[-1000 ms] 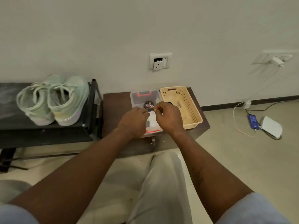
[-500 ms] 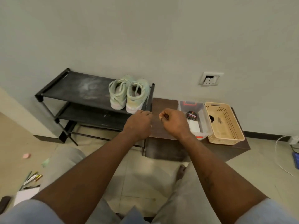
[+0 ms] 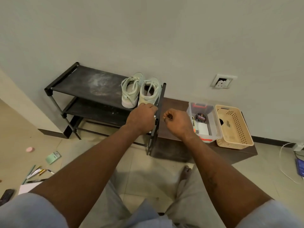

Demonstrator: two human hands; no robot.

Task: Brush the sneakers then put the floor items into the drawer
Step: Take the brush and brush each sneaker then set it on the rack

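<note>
A pale green pair of sneakers (image 3: 131, 89) stands on the top shelf of a black shoe rack (image 3: 85, 83), at its right end. My left hand (image 3: 142, 118) hovers just in front of them by the rack's right post, fingers curled under; a small silvery glint shows at the fingertips. My right hand (image 3: 177, 122) is a loose fist over the dark brown low cabinet (image 3: 172, 109), thumb against forefinger, with nothing visible in it. On the floor at the left lie several pens (image 3: 37, 171), a green card (image 3: 53, 157), a pink round piece (image 3: 30, 149), white paper (image 3: 27, 186) and a dark object (image 3: 6, 195).
On the cabinet sit a clear plastic box (image 3: 213, 127) holding a black polish tin (image 3: 200, 117) and a beige perforated basket (image 3: 236, 137). A wall socket (image 3: 222, 81) is above them. A white cable (image 3: 284, 163) and a blue device (image 3: 300, 167) lie at the right.
Both hands have left the clear box and moved left to the rack's right post. The view has swung left and pulled back, bringing the floor items into sight.
</note>
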